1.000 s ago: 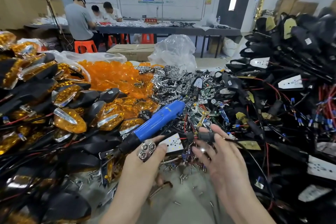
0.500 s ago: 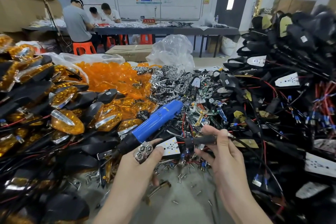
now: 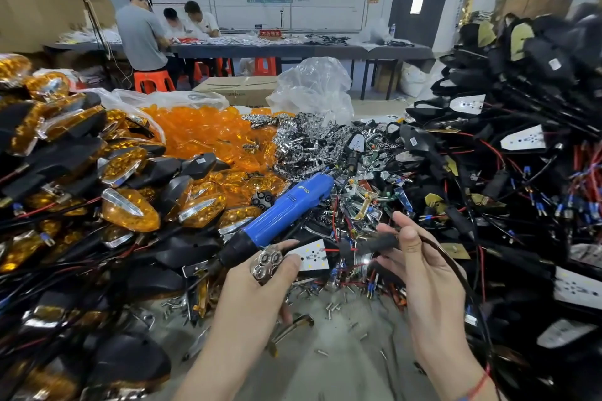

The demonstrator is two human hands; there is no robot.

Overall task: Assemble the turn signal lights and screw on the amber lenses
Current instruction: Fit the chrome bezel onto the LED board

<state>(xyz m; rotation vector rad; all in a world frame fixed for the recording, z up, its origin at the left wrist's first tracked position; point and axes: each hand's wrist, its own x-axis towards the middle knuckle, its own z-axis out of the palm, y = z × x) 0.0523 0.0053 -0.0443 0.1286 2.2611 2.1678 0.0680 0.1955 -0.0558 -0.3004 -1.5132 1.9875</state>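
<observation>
Lifting black lamp stalk (image 3: 378,242) slightly, right hand (image 3: 423,270) pinched it tighter, lower centre of frame. Left hand (image 3: 257,283) kept gripping chrome reflector (image 3: 267,262) beside white LED board (image 3: 312,255). Amber lenses (image 3: 208,130) lay heaped left of centre; lens fitting likely some steps off.

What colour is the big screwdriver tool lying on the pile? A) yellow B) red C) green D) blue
D: the electric screwdriver, lying on the parts just beyond the left hand, has a bright blue body.
</observation>
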